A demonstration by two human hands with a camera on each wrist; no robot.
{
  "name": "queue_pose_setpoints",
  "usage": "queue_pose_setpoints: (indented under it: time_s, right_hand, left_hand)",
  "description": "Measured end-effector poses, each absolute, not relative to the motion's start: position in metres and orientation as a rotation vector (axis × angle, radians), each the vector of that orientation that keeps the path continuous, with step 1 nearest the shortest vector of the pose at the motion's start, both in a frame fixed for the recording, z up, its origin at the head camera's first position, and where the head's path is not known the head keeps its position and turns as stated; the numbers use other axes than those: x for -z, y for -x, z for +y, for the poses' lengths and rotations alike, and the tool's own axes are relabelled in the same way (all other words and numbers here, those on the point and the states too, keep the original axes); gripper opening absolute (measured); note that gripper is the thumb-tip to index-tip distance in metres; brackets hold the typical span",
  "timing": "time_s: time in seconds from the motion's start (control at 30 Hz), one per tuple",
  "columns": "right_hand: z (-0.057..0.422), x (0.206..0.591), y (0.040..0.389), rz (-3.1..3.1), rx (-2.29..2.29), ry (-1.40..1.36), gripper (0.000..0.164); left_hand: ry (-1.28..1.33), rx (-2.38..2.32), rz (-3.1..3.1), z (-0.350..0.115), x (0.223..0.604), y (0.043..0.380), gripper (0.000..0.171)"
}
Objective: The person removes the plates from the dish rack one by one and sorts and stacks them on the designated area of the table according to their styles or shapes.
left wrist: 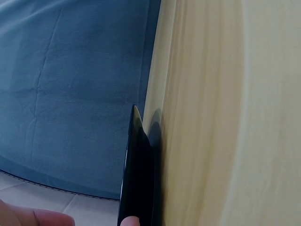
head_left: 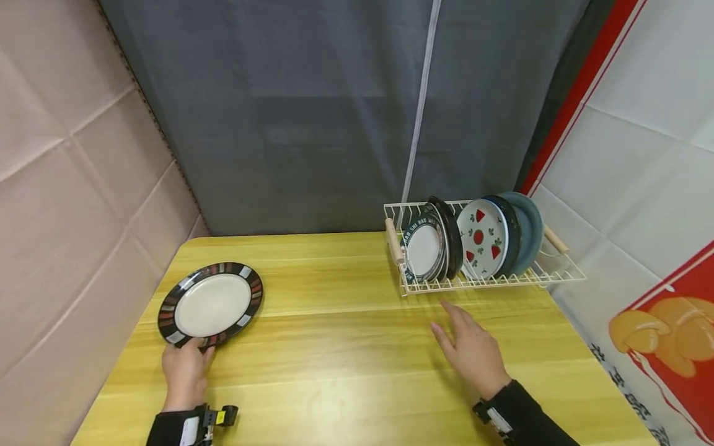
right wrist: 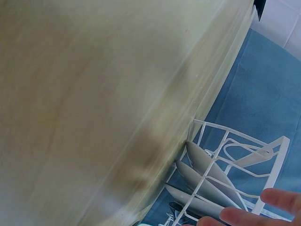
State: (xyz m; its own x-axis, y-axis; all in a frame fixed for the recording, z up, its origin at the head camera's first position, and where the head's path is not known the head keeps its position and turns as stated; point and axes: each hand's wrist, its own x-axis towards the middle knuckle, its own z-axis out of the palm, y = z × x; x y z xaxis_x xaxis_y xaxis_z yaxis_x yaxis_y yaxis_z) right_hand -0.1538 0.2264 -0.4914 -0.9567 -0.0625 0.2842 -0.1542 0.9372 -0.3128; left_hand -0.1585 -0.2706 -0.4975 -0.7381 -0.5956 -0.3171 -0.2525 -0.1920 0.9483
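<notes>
At the left side of the table, my left hand [head_left: 186, 373] grips the near edge of a dinner plate [head_left: 213, 305] with a white centre and a wide black rim patterned in coloured blocks. The left wrist view shows this plate [left wrist: 137, 179] nearly edge-on, its shadow beside it on the wood and a fingertip [left wrist: 130, 221] at its edge. My right hand [head_left: 473, 353] reaches over the table just in front of the dish rack, fingers extended and holding nothing. In the right wrist view its fingers [right wrist: 280, 197] overlap the rack's wires.
A white wire dish rack [head_left: 496, 283] with wooden handles stands at the back right. Several plates stand upright in it, including a strawberry-patterned plate [head_left: 483, 238], a blue plate [head_left: 527, 232] and a green-lettered plate [head_left: 422, 249]. A grey curtain [head_left: 290, 124] hangs behind the wooden table [head_left: 323, 359].
</notes>
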Motion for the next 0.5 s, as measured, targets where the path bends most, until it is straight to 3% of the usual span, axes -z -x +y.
queue_pose_setpoints:
  time_s: [0.5]
  right_hand:
    - [0.232,0.492,0.153,-2.802,-0.513,-0.183,0.061]
  left_hand:
    - [-0.950,1.941,-1.841,-0.255,0.492,0.151,0.084]
